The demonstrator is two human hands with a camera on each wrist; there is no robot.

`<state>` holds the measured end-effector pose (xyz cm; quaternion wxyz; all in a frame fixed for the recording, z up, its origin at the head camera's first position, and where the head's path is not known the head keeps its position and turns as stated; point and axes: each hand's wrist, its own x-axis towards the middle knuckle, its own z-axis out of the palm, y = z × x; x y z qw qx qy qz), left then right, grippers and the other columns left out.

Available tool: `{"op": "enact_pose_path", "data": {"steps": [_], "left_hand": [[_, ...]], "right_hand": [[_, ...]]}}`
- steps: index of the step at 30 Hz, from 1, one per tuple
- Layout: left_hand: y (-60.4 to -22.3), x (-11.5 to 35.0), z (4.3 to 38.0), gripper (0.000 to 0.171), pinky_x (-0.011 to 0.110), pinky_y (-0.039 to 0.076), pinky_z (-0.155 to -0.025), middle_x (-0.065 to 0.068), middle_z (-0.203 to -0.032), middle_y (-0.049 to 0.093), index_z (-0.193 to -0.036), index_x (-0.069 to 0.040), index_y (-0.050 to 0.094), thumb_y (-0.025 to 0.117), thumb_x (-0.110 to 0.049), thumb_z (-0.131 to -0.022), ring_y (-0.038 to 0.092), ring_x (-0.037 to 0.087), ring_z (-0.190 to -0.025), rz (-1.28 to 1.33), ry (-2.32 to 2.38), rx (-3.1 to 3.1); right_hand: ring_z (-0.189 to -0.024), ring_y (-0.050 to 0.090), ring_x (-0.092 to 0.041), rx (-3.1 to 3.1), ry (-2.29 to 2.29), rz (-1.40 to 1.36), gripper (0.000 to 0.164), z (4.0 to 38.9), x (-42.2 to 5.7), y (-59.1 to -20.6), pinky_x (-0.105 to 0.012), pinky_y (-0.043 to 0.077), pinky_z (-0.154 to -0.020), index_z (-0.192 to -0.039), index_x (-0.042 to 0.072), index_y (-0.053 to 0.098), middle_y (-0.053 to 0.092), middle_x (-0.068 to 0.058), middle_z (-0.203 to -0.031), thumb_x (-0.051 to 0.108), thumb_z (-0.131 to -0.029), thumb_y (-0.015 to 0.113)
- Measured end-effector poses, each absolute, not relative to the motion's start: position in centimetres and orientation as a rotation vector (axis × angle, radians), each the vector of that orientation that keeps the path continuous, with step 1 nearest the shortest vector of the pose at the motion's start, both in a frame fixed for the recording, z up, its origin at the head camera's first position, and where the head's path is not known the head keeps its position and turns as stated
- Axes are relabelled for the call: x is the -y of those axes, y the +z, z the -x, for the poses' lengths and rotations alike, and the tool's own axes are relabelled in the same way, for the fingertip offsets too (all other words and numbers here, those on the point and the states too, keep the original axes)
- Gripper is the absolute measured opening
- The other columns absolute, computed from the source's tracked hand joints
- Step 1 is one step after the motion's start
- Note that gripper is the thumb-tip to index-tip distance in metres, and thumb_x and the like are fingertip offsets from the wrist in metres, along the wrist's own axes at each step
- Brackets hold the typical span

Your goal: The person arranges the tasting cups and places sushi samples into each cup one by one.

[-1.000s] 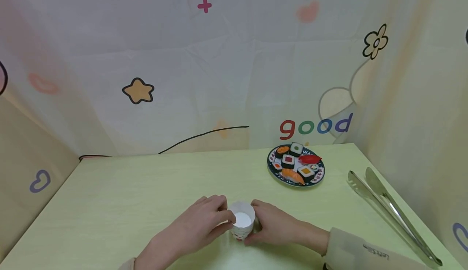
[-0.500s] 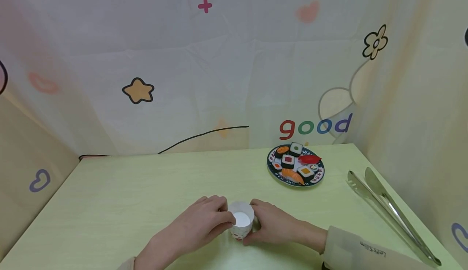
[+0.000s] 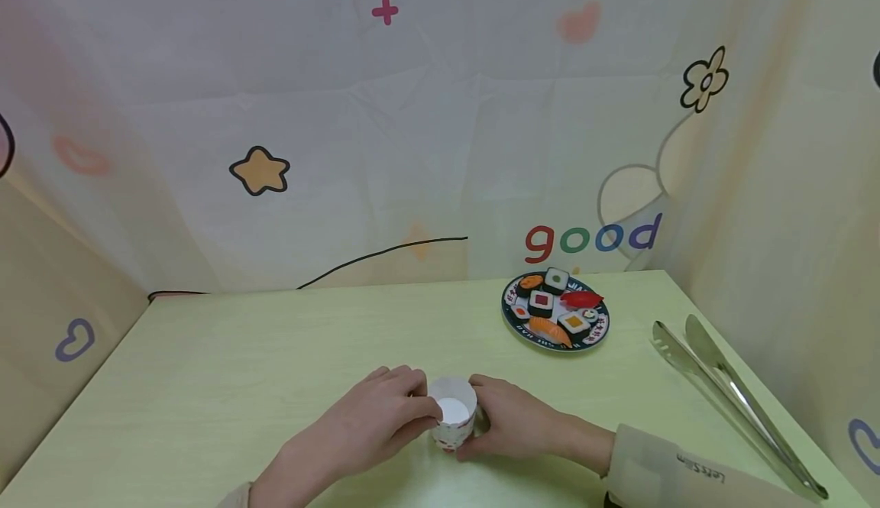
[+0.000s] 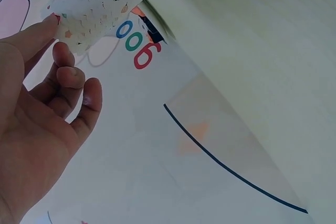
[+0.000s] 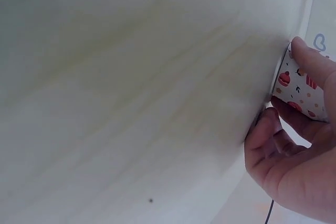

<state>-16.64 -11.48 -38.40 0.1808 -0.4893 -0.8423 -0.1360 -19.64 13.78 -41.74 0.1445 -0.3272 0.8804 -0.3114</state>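
A small white paper baking cup [image 3: 456, 412], printed with red cupcakes and little stars, stands mouth up between both hands near the front of the table. My left hand [image 3: 374, 420] pinches its rim from the left, thumb and index finger at the edge, the other fingers curled below in the left wrist view. From the right, my right hand [image 3: 516, 420] grips the cup low down, with thumb and a finger on either side of its base. In the right wrist view the printed wall of the cup [image 5: 302, 85] shows between thumb and fingers, close against the tabletop.
A dark-rimmed round plate [image 3: 510, 323] with several sushi pieces stands at the back right. Long metal tongs [image 3: 745, 409] lie along the right side of the table [image 3: 241, 370]. A printed cloth [image 3: 330, 149] hangs behind and along both sides.
Both hands keep their places on the cup. The cup has turned slightly, with more of its red print showing at the front; otherwise little differs.
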Motion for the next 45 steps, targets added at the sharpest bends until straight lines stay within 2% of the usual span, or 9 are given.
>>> {"op": "enact_pose_path", "data": {"steps": [6,13,27,36,42,45], "left_hand": [[-38.1,11.5,16.6,0.002,0.024,0.041,-0.076,-0.010,-0.089,0.054,-0.098,-0.023,0.076,0.075,-0.023,-0.096,0.050,0.006,-0.082,1.376,-0.390,2.411],[-37.8,11.5,16.6,0.011,0.026,0.044,-0.079,-0.011,-0.089,0.054,-0.098,-0.023,0.075,0.081,-0.018,-0.091,0.051,0.006,-0.083,1.366,-0.426,2.381],[-37.3,11.8,16.9,0.011,0.027,0.048,-0.081,-0.011,-0.091,0.060,-0.099,-0.021,0.077,0.082,-0.015,-0.090,0.056,0.006,-0.084,1.397,-0.523,2.271],[-37.0,11.9,16.9,0.015,0.022,0.047,-0.078,-0.009,-0.093,0.061,-0.100,-0.018,0.077,0.082,-0.012,-0.088,0.055,0.007,-0.085,1.389,-0.597,2.155],[-36.8,12.3,17.0,0.015,0.015,0.046,-0.076,-0.006,-0.096,0.061,-0.100,-0.014,0.077,0.081,-0.007,-0.088,0.056,0.009,-0.089,1.388,-0.683,2.153],[-36.8,12.5,17.1,0.016,0.014,0.046,-0.076,-0.005,-0.097,0.061,-0.101,-0.013,0.077,0.081,-0.005,-0.088,0.056,0.010,-0.090,1.377,-0.701,2.143]], "right_hand": [[-0.105,0.057,-0.006,-2.520,-0.911,0.966,0.059,19.6,-13.8,-41.7,-0.037,0.049,-0.100,-0.131,0.016,0.064,0.061,0.010,-0.118,0.037,-0.082,0.089],[-0.109,0.058,-0.007,-2.512,-0.939,0.985,0.061,19.7,-13.8,-41.8,-0.038,0.048,-0.102,-0.133,0.016,0.063,0.062,0.008,-0.121,0.036,-0.082,0.089],[-0.110,0.057,-0.010,-2.475,-0.975,0.925,0.064,19.6,-14.3,-41.7,-0.042,0.047,-0.104,-0.136,0.016,0.060,0.060,0.008,-0.122,0.033,-0.082,0.090],[-0.122,0.054,-0.013,-2.471,-0.978,0.918,0.066,19.7,-14.4,-41.9,-0.047,0.041,-0.110,-0.140,0.018,0.057,0.058,0.007,-0.134,0.033,-0.084,0.088],[-0.114,0.057,-0.014,-2.489,-0.953,0.999,0.063,20.1,-14.9,-42.6,-0.049,0.046,-0.104,-0.136,0.017,0.061,0.059,0.005,-0.127,0.041,-0.084,0.086],[-0.105,0.057,-0.012,-2.498,-0.961,1.050,0.062,20.4,-15.3,-43.4,-0.044,0.050,-0.096,-0.133,0.017,0.063,0.059,0.006,-0.120,0.047,-0.084,0.085]]}}
